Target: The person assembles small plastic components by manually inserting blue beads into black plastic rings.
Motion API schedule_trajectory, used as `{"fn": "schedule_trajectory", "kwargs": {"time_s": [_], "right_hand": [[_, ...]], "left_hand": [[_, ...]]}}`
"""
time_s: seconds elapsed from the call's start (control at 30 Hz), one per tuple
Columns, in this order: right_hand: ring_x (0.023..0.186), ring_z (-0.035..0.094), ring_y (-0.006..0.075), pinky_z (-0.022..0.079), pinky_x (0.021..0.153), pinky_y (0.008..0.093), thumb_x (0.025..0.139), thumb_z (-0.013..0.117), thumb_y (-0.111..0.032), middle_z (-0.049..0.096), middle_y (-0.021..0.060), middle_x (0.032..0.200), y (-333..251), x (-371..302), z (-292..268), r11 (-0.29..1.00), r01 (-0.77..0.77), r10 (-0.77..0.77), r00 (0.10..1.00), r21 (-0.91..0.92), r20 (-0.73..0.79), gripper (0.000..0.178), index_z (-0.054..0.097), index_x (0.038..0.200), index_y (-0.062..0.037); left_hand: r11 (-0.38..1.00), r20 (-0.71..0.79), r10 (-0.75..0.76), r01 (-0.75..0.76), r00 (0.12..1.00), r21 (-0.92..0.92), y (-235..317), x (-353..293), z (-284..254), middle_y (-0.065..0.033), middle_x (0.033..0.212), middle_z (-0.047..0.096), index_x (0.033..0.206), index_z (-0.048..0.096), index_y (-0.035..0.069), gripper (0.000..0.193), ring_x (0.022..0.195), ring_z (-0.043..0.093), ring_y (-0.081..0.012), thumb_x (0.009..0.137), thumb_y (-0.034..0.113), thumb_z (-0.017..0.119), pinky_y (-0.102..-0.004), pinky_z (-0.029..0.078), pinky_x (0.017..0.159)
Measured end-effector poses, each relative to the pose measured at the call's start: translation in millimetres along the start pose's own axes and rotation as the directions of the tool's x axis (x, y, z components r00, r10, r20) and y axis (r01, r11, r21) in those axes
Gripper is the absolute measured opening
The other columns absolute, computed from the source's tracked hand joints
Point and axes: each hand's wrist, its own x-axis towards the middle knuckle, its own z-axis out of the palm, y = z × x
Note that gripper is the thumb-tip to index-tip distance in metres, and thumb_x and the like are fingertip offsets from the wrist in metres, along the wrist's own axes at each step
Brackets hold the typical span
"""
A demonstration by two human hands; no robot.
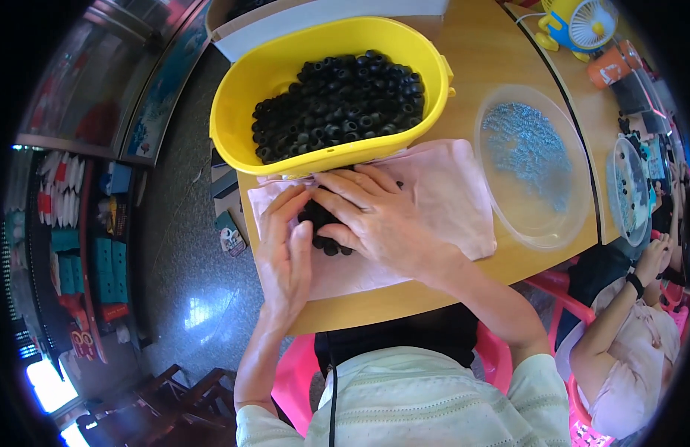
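On the wood counter (475,52), small black pieces (320,216) lie heaped on a pink cloth (453,197) btwn the person's hands: L hand (284,231) open, loosely cupped along the heap's left side, R hand (376,214) open w/ fingers spread over it, no grip visible, tho its underside's hidden. Yellow tub (232,123) w/ more pieces stands just beyond; a fast sweep or cloth tug could prob. scatter some.

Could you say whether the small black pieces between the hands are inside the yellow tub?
No, those small black pieces lie on the pink cloth between the left hand and right hand, outside the yellow tub.
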Motion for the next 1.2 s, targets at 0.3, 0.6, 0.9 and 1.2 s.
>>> {"fn": "schedule_trajectory", "kwargs": {"time_s": [0.3,0.6,0.9,1.2], "right_hand": [[0.114,0.052,0.0239,0.044,0.096,0.0358,0.077,0.066,-0.015,0.056,0.0088,0.119,3.6,-28.9,-31.2,0.989,-0.046,0.06,0.993,-0.141,0.098,0.039,0.061,0.113,-0.0036],[0.113,0.054,0.0231,0.046,0.095,0.0362,0.071,0.069,-0.006,0.058,0.0072,0.123,14.4,-52.8,-39.6,0.987,-0.12,0.12,0.993,-0.105,-0.004,0.036,0.066,0.107,-0.0044],[0.087,0.058,0.0216,0.043,0.077,0.0354,0.062,0.078,-0.007,0.06,0.0021,0.093,14.9,-73.9,-53.6,0.963,-0.267,0.267,0.952,0.017,-0.147,0.033,0.065,0.092,-0.0093],[0.081,0.056,0.022,0.044,0.077,0.0355,0.061,0.077,-0.003,0.057,0.0022,0.084,12.6,-80.2,-47.6,0.95,-0.309,0.311,0.94,0.037,-0.14,0.027,0.063,0.084,-0.0083]], "left_hand": [[0.963,0.128,0.106,-0.134,0.986,0.234,-1.6,2.7,3.7,-0.0177,0.132,0.05,0.128,0.049,-0.001,0.043,0.128,0.041,-0.0341,0.094,0.024,0.053,-0.0434,0.03,0.108],[0.893,0.254,0.114,-0.212,0.96,0.398,7.0,-3.0,15.3,-0.0175,0.149,0.03,0.142,0.037,0.004,0.059,0.138,0.027,-0.0353,0.092,0.031,0.055,-0.0467,0.022,0.112],[0.818,0.211,0.09,-0.193,0.973,0.542,23.7,-6.9,34.7,-0.0174,0.151,0.024,0.145,0.031,0.006,0.07,0.142,0.017,-0.0349,0.088,0.036,0.059,-0.05,0.015,0.113],[0.736,0.199,0.084,-0.195,0.976,0.649,40.3,-11.8,33.6,-0.0155,0.147,0.03,0.139,0.039,0.007,0.067,0.14,0.02,-0.0344,0.084,0.034,0.066,-0.0507,0.017,0.11]]}}
